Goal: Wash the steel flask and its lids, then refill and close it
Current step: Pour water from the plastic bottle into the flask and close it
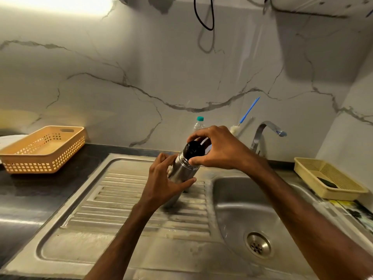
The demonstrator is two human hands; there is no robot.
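Now left hand [161, 184] fingers wrap the flask [180, 172]; right hand [218, 150] fingers pinch its black lid [194, 149].

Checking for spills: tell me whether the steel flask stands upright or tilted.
Tilted. The cylindrical steel flask leans, top toward the curved steel tap, in the left hand; the right hand grips its black round lid.

Orange perforated basket [40, 162] far left, beige tray [341, 196] far right holding a dark pad [328, 182], blue-handled brush [249, 111] beside the tap [260, 130]
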